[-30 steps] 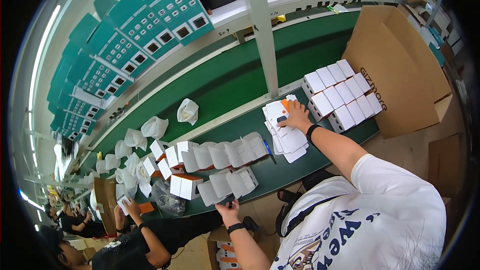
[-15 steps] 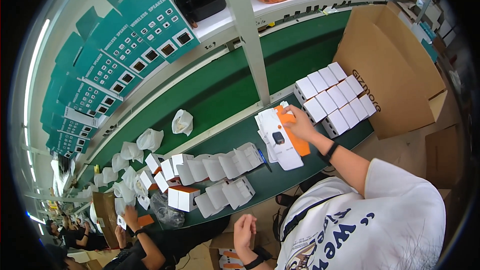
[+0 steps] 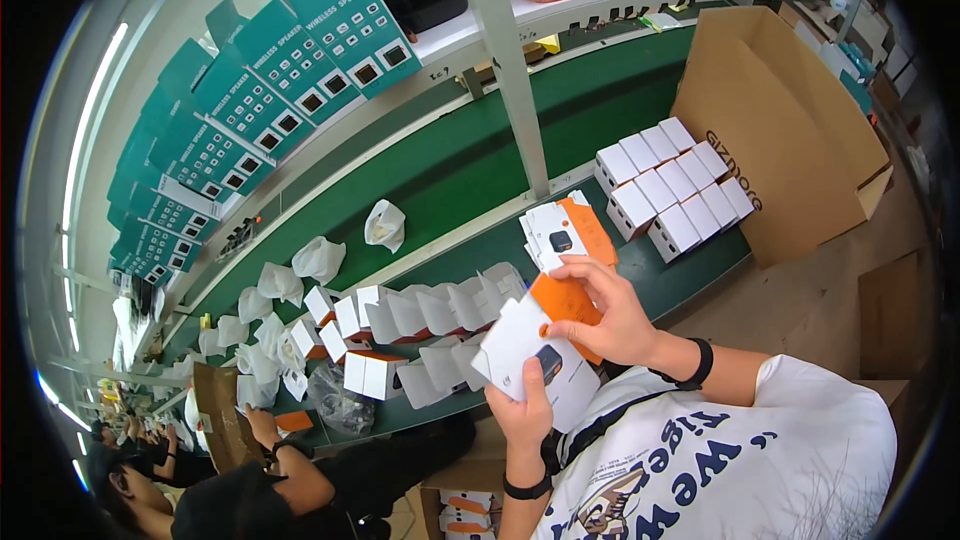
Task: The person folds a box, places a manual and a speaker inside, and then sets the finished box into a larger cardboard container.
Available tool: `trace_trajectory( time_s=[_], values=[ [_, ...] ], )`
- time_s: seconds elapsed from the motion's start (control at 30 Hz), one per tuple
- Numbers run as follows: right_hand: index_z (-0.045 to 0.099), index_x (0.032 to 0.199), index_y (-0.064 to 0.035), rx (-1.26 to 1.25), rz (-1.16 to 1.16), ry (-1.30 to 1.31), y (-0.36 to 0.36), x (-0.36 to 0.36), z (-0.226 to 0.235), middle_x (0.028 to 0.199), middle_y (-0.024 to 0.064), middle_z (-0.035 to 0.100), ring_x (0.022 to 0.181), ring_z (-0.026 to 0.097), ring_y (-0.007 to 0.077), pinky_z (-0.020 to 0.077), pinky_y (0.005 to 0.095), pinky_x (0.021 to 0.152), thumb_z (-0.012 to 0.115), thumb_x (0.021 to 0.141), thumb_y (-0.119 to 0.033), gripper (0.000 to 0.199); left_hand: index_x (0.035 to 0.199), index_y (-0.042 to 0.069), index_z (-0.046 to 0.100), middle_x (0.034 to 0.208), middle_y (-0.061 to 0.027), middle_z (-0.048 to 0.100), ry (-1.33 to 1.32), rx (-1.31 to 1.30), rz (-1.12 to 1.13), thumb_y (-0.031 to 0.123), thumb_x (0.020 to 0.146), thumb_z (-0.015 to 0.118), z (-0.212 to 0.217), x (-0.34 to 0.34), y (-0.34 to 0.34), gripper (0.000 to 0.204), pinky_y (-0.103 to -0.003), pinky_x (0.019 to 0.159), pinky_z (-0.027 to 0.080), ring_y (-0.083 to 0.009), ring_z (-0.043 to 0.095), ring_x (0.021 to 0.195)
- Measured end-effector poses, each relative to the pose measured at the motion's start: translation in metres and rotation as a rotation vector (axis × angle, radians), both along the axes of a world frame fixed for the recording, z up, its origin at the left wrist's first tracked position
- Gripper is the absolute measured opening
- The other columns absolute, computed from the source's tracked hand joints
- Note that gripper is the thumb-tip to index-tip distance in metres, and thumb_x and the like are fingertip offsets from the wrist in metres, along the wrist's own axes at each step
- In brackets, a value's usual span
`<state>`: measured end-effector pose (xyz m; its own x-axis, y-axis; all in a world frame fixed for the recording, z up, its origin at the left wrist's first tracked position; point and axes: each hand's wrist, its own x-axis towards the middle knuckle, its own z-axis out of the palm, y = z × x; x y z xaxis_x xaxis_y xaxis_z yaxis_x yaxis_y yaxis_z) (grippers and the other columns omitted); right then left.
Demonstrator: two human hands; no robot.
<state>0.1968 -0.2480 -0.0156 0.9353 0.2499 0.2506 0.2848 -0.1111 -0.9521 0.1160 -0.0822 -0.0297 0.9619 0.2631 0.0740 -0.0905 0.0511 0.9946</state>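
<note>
Two hands, left hand (image 3: pixel 522 410) under flat box (image 3: pixel 530 355), right hand (image 3: pixel 610 315) atop

Carton (image 3: pixel 800 130): open, right end of bench.
White boxes (image 3: pixel 672 183): grouped beside carton.
Teal boxes (image 3: pixel 250 100): on shelf, left.

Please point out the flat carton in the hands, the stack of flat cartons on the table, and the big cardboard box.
Flat carton (image 3: pixel 522 348), head view, white panel.
Stack (image 3: pixel 556 230), head view, top sheet.
Cardboard box (image 3: pixel 780 130), head view, inner wall.

Flat white-orange carton sleeve (image 3: pixel 535 350), tilted, held mid-air.
</note>
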Motion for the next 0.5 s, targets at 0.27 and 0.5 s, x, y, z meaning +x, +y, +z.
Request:
trace_trajectory(
  time_s=[0.27, 0.5],
  values=[
    [0.047, 0.119, -0.0039, 0.296, 0.335, 0.119, 0.021, -0.033, 0.008, 0.133, 0.0128, 0.052, 0.11, 0.054, 0.0188, 0.044, 0.0324, 0.101, 0.079, 0.081, -0.008, 0.05, 0.149, -0.002, 0.033, 0.138, -0.0175, 0.051, -0.101, -0.08, 0.105, 0.027, 0.08, 0.084, -0.012, -0.031, 0.012, 0.091, -0.039, 0.106, 0.044, -0.026, 0.054, 0.124],
    [0.046, 0.123, -0.004, 0.533, 0.374, 0.146, 0.048, -0.05, 0.019, 0.142, 0.0156, 0.05, 0.121, 0.052, 0.0188, 0.0387, 0.0343, 0.109, 0.073, 0.081, -0.006, 0.05, 0.145, 0.005, 0.027, 0.137, -0.0212, 0.049, -0.236, -0.083, 0.162, 0.03, 0.074, 0.09, -0.007, -0.046, 0.026, 0.098, -0.042, 0.105, 0.045, -0.0286, 0.052, 0.126]
  ],
)
